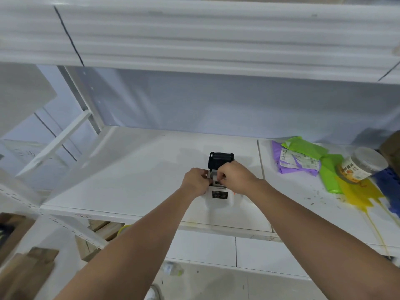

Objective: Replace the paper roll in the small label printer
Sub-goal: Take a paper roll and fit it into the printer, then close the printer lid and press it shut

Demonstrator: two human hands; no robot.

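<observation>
Head view: a small white plastic label printer (219, 192) with its black hinged lid (220, 160) flipped up is seen on a white shelf board (129, 169). Both hands are bunched over the open paper bay. The left hand (195, 180) is pressed on the printer's left edge, fingers curled; its grip is narrow, apparently pinching something at the bay, but what is held cannot be told. The right hand (234, 177) is closed in a pinch just right of it, fingertips down in the bay, the object hidden. The paper roll itself cannot be made out; it is judged to be inside the bay under the fingers. The step is judged as seating or threading the roll.

Risks: the roll could be seated skewed or the paper end left short, so the lid would jam on closing. The light printer could be slid toward the shelf's near edge by uneven pressure. Well right of the right grip, coloured plastic bags (303, 156) and a clear jar (361, 165) lie clear.
</observation>
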